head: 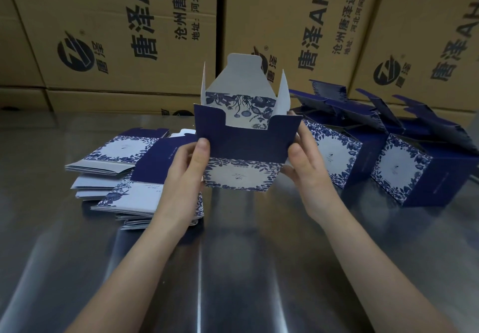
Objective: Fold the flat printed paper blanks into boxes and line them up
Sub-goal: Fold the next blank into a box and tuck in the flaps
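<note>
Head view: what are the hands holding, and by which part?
A half-folded box: left hand pinches its left edge, right hand its right edge.

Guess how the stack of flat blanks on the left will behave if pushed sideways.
The stack of flat blanks would probably shear rather than move as one: its sheets already lie fanned and askew. The shiny metal table looks slick, so the lower sheets may slide too. A single sheet is likely light and bendy, being thin card.
</note>
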Motion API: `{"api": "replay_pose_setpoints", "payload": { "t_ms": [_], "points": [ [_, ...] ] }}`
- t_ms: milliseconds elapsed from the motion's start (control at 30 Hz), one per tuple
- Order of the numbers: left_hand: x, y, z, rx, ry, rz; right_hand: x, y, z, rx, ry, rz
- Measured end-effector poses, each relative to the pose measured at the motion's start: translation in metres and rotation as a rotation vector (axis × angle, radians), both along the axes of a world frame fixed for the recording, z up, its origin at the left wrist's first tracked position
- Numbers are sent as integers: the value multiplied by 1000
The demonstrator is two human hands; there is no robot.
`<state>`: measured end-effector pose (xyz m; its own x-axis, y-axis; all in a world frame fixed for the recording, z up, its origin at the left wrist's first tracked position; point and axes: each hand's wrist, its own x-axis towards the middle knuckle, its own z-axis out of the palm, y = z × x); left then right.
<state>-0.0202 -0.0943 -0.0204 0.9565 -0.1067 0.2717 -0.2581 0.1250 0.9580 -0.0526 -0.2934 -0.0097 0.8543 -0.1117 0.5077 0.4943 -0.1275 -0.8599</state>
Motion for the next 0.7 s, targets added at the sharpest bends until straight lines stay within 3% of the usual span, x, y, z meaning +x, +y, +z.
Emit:
{"api": "replay_pose_setpoints", "payload": {
  "t_ms": [233, 433, 700],
  "points": [
    [-2, 4, 4, 20, 47, 6, -2, -1, 3, -5, -93, -38],
    [0, 8, 5, 56, 7, 5, -7, -4, 6, -182, -132, -76],
    [-2, 16, 8, 389, -420, 5, -12, -13, 11, -529, -170, -156]
  ]
}}
